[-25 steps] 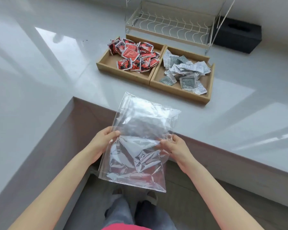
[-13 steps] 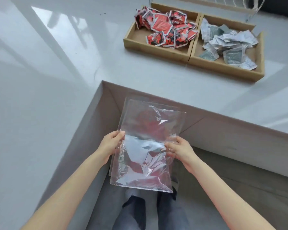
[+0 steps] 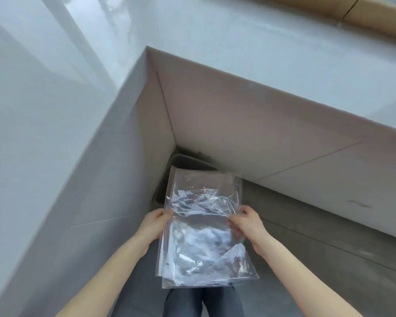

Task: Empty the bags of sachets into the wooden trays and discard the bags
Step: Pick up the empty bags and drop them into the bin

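- The clear plastic bags hang in the air between the two hands, below the inner corner of the L-shaped counter and above the person's legs; they look empty, and at least two layers lie stacked together.
- The film should handle as very light, limp and slippery; it creases and glares, so pinching the side edges, as done here, is likely the surest hold.
- The left hand clamps the left edge, fingers closed on the film, forearm reaching up from the lower left.
- The right hand pinches the right edge at about the same height, thumb on top.
- A dark bin stands on the floor in the corner just beyond the bags' top edge; dropping them there looks like the step in hand.
- Only the front walls of the wooden trays show, at the counter's far edge.
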{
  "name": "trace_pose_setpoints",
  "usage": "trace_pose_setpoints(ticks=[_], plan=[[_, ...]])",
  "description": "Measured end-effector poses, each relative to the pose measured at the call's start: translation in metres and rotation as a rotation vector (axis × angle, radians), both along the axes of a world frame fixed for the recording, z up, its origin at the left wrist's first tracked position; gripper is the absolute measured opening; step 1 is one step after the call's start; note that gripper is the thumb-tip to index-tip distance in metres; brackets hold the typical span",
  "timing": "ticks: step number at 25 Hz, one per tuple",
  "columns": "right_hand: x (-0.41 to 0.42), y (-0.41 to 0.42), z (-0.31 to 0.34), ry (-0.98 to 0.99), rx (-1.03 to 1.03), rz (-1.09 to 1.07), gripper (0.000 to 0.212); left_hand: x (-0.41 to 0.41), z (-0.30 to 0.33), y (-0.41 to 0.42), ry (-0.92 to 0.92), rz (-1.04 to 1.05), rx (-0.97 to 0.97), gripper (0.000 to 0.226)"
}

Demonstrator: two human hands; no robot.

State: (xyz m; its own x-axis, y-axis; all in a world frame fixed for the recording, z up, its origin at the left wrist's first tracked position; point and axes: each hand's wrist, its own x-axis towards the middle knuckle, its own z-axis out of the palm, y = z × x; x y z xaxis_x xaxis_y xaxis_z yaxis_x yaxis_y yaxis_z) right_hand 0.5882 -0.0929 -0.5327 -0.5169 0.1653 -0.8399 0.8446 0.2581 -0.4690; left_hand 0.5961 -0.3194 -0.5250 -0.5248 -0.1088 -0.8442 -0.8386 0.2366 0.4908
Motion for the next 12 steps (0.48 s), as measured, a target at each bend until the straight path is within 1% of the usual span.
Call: trace_pose_setpoints(ticks=[2,4,6,8,10,12], plan=[[-0.009,-0.002,-0.036,-0.003,0.035,0.054,0.039,-0.002,-0.038,-0.001,0.008,0.013,-0.053,0.027],[-0.017,-0.007,-0.073,-0.008,0.051,0.102,0.038,-0.003,-0.076,-0.001,0.013,0.056,-0.08,0.028],[-0.028,-0.012,-0.106,-0.01,0.058,0.124,0.035,-0.009,-0.112,-0.002,0.002,0.111,-0.071,0.032],[-0.038,-0.017,-0.136,-0.018,0.067,0.131,0.039,-0.015,-0.14,-0.003,0.003,0.147,-0.057,0.04],[-0.047,-0.021,-0.166,-0.009,0.105,0.169,0.037,-0.023,-0.166,-0.005,0.001,0.161,-0.04,0.048],[-0.06,-0.025,-0.197,-0.012,0.141,0.252,0.035,-0.033,-0.193,-0.008,0.016,0.137,-0.053,0.047]])
